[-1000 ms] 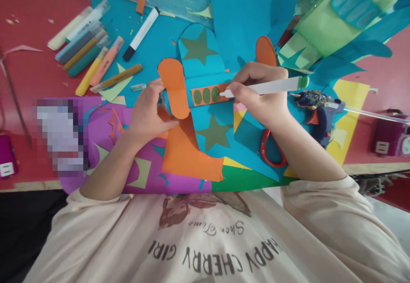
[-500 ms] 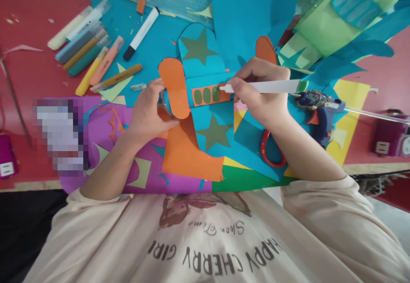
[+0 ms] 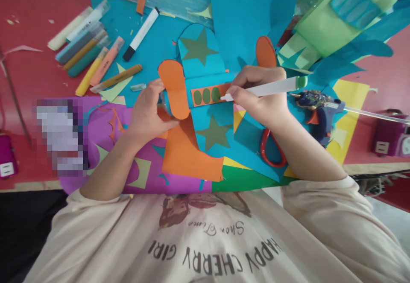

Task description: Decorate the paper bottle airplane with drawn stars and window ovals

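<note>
My right hand [image 3: 261, 91] is closed on a white marker [image 3: 272, 87] with a green end, its tip at the right edge of the third green oval. The ovals lie on an orange strip [image 3: 208, 96] across a blue paper craft [image 3: 205, 79] with a green star above and another below. My left hand [image 3: 150, 112] grips the craft's left end, thumb and fingers around it beside an orange rounded piece [image 3: 176, 88]. What its fingertips press on underneath is hidden.
Several markers [image 3: 86, 44] lie at the upper left, a black-capped one [image 3: 141, 34] nearer the middle. Red-handled scissors [image 3: 272, 148] and a glue gun [image 3: 323, 112] lie at the right. A blurred-out object [image 3: 62, 135] rests on purple paper [image 3: 99, 146].
The marker in my right hand has tilted, and its tip has moved slightly down along the third oval's right side. My left hand has hardly moved.
</note>
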Demonstrator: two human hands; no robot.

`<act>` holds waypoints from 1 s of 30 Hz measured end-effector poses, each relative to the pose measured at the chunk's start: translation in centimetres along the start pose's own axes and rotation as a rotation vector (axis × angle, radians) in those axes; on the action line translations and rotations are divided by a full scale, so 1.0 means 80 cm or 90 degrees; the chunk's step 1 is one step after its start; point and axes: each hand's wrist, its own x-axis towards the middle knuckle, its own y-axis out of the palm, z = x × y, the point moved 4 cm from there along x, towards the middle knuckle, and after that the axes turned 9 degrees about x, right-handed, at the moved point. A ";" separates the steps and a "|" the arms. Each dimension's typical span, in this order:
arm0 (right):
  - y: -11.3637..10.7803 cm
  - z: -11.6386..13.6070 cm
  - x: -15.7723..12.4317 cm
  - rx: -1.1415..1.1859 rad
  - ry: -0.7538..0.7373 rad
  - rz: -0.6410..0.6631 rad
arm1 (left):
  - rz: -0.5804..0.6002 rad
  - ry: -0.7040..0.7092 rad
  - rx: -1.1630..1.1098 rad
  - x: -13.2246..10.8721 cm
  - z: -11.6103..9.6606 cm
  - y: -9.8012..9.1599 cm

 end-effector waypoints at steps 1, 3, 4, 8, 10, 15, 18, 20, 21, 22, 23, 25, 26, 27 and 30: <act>0.000 -0.001 -0.001 0.000 0.000 0.007 | 0.003 -0.010 -0.005 0.000 0.000 0.000; 0.000 -0.003 -0.002 0.002 0.000 0.017 | 0.007 -0.023 -0.010 0.001 0.001 0.000; 0.000 -0.004 -0.002 0.003 0.000 0.021 | 0.009 -0.026 -0.011 0.001 0.000 0.000; 0.000 -0.006 -0.002 0.012 0.008 0.006 | 0.005 -0.029 -0.011 0.002 -0.001 0.000; -0.001 -0.006 -0.002 0.020 0.015 -0.018 | 0.004 -0.033 -0.011 0.002 -0.001 0.000; -0.001 -0.009 -0.002 0.048 0.029 -0.050 | 0.005 -0.045 -0.019 0.002 -0.002 -0.001; 0.000 -0.010 -0.002 0.065 0.024 -0.036 | 0.011 -0.048 -0.026 0.003 -0.003 -0.002; 0.001 -0.008 0.000 0.081 0.017 -0.019 | 0.021 -0.054 -0.023 0.003 -0.003 -0.001; 0.001 -0.006 0.001 0.096 0.018 -0.018 | 0.027 -0.053 -0.018 0.003 -0.002 -0.001; 0.001 -0.004 0.002 0.118 0.018 -0.027 | 0.029 -0.049 -0.012 0.003 -0.001 -0.001; -0.001 -0.002 0.003 0.144 0.017 -0.049 | 0.030 -0.045 -0.006 0.003 -0.001 -0.001; -0.005 0.001 0.004 0.188 0.002 -0.113 | 0.023 -0.044 0.005 0.003 0.002 -0.003; -0.007 0.002 0.004 0.196 -0.010 -0.141 | 0.017 -0.047 0.009 0.003 0.003 -0.004; -0.008 0.002 0.004 0.193 -0.016 -0.157 | 0.010 -0.052 0.013 0.003 0.004 -0.006; -0.006 -0.003 0.004 0.165 -0.004 -0.147 | 0.006 -0.058 0.030 0.003 0.004 -0.009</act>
